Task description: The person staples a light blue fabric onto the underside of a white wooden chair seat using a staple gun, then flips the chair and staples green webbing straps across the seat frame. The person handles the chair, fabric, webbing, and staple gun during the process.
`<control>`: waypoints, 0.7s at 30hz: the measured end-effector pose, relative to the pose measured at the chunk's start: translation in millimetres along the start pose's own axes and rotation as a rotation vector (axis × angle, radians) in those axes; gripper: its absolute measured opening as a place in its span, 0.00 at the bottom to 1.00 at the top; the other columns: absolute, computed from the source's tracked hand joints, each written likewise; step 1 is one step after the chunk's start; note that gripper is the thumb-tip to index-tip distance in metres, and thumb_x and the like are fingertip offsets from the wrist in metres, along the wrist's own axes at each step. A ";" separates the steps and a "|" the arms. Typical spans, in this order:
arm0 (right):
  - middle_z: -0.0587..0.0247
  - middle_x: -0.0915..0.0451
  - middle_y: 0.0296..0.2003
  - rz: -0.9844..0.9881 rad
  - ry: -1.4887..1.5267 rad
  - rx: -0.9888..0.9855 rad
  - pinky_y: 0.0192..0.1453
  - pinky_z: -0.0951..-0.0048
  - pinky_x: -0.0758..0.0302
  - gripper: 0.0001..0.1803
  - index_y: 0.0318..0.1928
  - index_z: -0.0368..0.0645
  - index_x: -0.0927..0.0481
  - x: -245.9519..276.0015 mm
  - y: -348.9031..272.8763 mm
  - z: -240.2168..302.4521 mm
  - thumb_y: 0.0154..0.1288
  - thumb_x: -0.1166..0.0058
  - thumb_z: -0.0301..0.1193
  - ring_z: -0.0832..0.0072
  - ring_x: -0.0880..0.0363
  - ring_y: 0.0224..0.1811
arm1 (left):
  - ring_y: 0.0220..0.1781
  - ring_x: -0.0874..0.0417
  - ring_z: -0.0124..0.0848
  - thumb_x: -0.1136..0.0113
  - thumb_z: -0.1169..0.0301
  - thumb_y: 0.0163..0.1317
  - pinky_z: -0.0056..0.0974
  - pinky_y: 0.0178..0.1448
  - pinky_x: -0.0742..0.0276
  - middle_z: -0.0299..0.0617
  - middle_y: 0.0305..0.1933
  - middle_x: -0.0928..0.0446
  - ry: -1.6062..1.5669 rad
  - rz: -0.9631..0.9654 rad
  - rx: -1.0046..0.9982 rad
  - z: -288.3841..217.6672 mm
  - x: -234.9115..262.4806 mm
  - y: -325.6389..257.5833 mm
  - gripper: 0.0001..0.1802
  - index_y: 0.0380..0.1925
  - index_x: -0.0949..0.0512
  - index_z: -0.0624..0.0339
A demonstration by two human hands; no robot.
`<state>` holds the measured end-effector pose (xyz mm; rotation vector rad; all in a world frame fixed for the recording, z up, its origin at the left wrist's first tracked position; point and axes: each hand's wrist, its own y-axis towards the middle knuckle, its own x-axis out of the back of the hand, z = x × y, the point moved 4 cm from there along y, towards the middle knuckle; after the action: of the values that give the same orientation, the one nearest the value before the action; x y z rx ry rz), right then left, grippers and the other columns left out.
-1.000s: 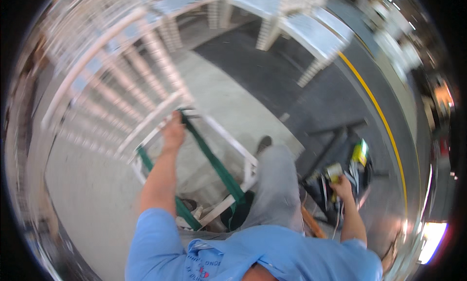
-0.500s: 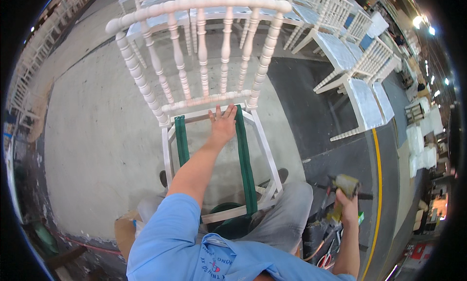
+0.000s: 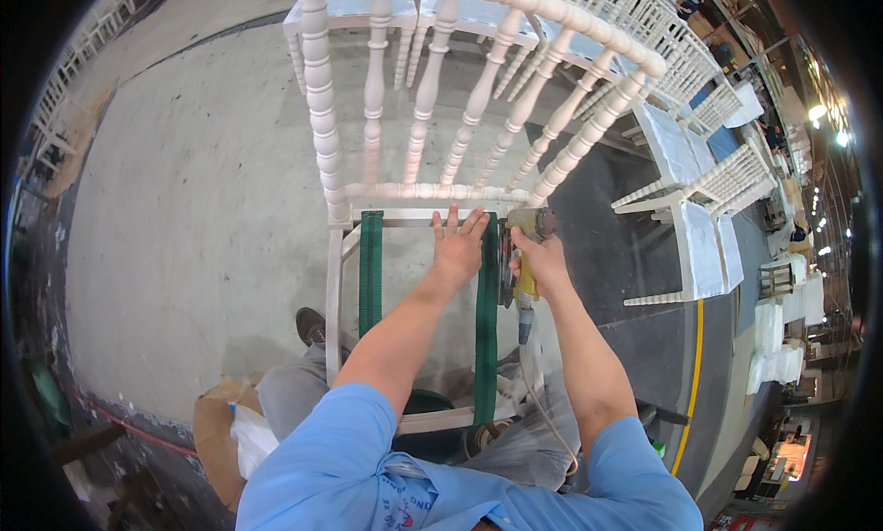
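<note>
A white wooden chair frame (image 3: 334, 283) stands before me, its back of turned spindles (image 3: 426, 90) on the far side. Two green webbing straps run from the rear rail to the front rail, a left strap (image 3: 371, 264) and a right strap (image 3: 487, 347). My left hand (image 3: 457, 251) lies with fingers spread at the rear rail, against the right strap's far end. My right hand (image 3: 543, 262) grips a yellow air staple gun (image 3: 526, 226) just right of that strap end. Its nose is hidden, so contact cannot be told. An air hose (image 3: 538, 402) trails from its handle.
Several white chairs with pale covered seats (image 3: 704, 246) stand at the right and beyond the frame. A yellow line (image 3: 692, 384) crosses the dark floor at right. A cardboard box (image 3: 216, 439) with white plastic is by my left leg. Dark bars (image 3: 662, 411) lie beside my right arm.
My right hand has brought the staple gun from the lower right up to the right strap's far end. My left hand stays at the rear rail. The view has shifted.
</note>
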<state>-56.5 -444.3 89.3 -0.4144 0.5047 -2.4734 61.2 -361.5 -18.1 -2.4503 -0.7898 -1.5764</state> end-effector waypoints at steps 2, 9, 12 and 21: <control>0.62 0.18 0.35 -0.033 -0.004 0.044 0.17 0.75 0.30 0.17 0.46 0.36 0.19 -7.3 9.5 -8.1 0.70 0.32 0.38 0.76 0.24 0.17 | 0.87 0.52 0.55 0.44 0.65 0.71 0.71 0.84 0.69 0.29 0.84 0.42 -0.026 0.028 0.016 0.4 0.2 0.0 0.33 0.77 0.34 0.42; 0.64 0.17 0.30 -0.056 -0.077 0.122 0.17 0.74 0.29 0.16 0.44 0.36 0.16 -20.2 29.0 -21.4 0.70 0.32 0.37 0.77 0.24 0.16 | 0.87 0.55 0.53 0.43 0.68 0.69 0.71 0.84 0.70 0.27 0.84 0.43 -0.013 0.020 0.034 6.4 -2.2 -0.3 0.35 0.77 0.34 0.41; 0.65 0.17 0.28 -0.067 -0.157 0.146 0.18 0.73 0.29 0.16 0.43 0.36 0.15 -19.5 31.9 -22.4 0.70 0.32 0.38 0.78 0.24 0.16 | 0.88 0.56 0.53 0.43 0.68 0.68 0.71 0.85 0.70 0.27 0.84 0.42 -0.035 0.018 0.036 5.6 -3.6 0.6 0.36 0.77 0.34 0.41; 0.66 0.18 0.26 -0.034 -0.209 0.149 0.20 0.73 0.28 0.15 0.40 0.37 0.15 -20.3 32.3 -17.1 0.70 0.32 0.39 0.79 0.24 0.16 | 0.83 0.43 0.56 0.38 0.72 0.63 0.67 0.84 0.56 0.40 0.78 0.33 -0.179 -0.190 0.021 12.0 7.9 -7.1 0.32 0.70 0.26 0.49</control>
<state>-32.0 -452.5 56.5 -0.6160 0.2283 -2.4442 70.0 -348.1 -17.8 -2.5955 -1.0902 -1.4096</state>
